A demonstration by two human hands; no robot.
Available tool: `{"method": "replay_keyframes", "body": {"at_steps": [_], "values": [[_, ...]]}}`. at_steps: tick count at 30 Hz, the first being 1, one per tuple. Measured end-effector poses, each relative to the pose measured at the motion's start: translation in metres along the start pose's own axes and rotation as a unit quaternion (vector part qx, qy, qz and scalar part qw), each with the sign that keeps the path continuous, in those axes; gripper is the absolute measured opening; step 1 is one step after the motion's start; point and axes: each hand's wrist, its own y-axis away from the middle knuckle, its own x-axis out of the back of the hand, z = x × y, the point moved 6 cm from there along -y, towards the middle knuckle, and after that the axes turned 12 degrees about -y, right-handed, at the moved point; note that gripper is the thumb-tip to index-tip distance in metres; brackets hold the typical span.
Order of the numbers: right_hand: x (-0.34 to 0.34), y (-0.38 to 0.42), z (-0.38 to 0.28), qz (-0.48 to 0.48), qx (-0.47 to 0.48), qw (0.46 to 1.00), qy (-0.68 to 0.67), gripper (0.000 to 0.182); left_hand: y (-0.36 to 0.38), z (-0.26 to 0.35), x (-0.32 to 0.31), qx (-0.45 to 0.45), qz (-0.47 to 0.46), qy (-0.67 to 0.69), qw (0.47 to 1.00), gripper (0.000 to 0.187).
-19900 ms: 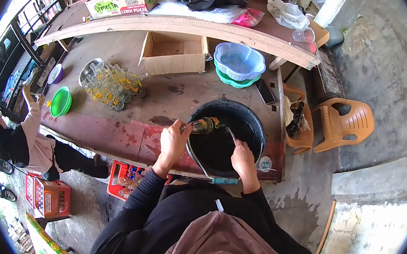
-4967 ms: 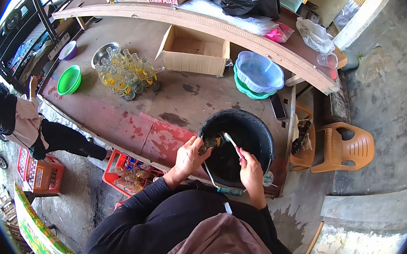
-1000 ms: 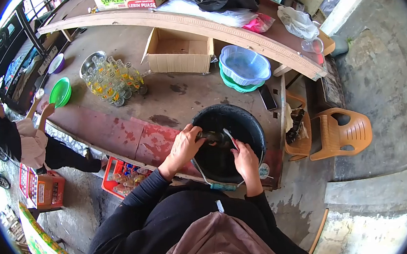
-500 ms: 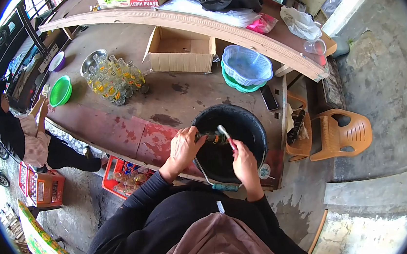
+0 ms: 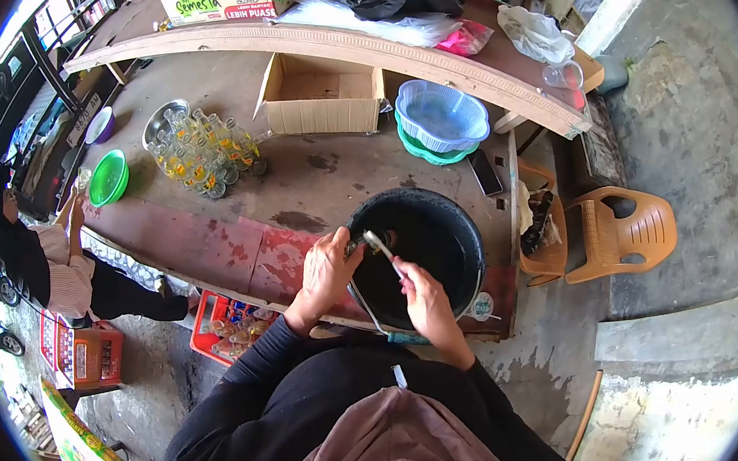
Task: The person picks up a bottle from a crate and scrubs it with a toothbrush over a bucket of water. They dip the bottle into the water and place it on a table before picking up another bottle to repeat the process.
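My left hand (image 5: 326, 268) is closed around a small glass bottle (image 5: 358, 242) over the left side of a black bucket (image 5: 474, 247). Most of the bottle is hidden behind my fingers and the brush. A toothbrush (image 5: 381, 247) with a pale head and a reddish handle is gripped in my right hand (image 5: 429, 303), its head right at the bottle. Dark liquid shows inside the bucket, which stands at the table's near edge with its wire handle hanging toward me.
Several glass bottles (image 5: 202, 153) cluster on the table beside a metal bowl (image 5: 155, 127). Further along are a green basin (image 5: 108, 177), a cardboard box (image 5: 322, 115), a blue basket (image 5: 442, 117) and a phone (image 5: 485, 172). Another person (image 5: 62, 273) stands at left; a red crate (image 5: 210, 335) sits below.
The bottle has turned from lying sideways over the bucket to mostly hidden at my left hand. My right hand and the toothbrush have shifted left and a little toward me.
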Motion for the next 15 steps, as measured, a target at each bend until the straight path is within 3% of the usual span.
{"method": "replay_keyframes", "body": {"at_steps": [3,5,9,11,13,15], "values": [[0.007,-0.018,0.048,0.01,-0.097,0.994,0.045,0.031,0.005,-0.001,0.004,0.016,-0.017,0.026,0.999,0.026],[0.008,-0.018,0.057,0.017,-0.071,0.995,0.074,0.032,0.007,0.004,0.007,-0.019,-0.004,0.008,1.0,0.024],[-0.005,-0.007,0.004,-0.011,-0.005,0.999,0.048,0.033,0.012,0.004,0.005,-0.052,0.005,-0.011,0.999,0.023],[0.0,-0.008,0.007,-0.014,-0.02,0.997,0.075,0.034,0.015,0.004,0.003,-0.05,-0.017,-0.021,0.998,0.025],[0.008,-0.018,0.048,-0.028,-0.097,0.984,0.146,0.028,0.019,0.004,0.001,-0.037,-0.037,0.0,0.999,0.025],[0.017,-0.017,0.068,-0.015,-0.096,0.978,0.184,0.026,0.023,0.003,-0.003,-0.033,-0.061,0.018,0.997,0.025]]}}
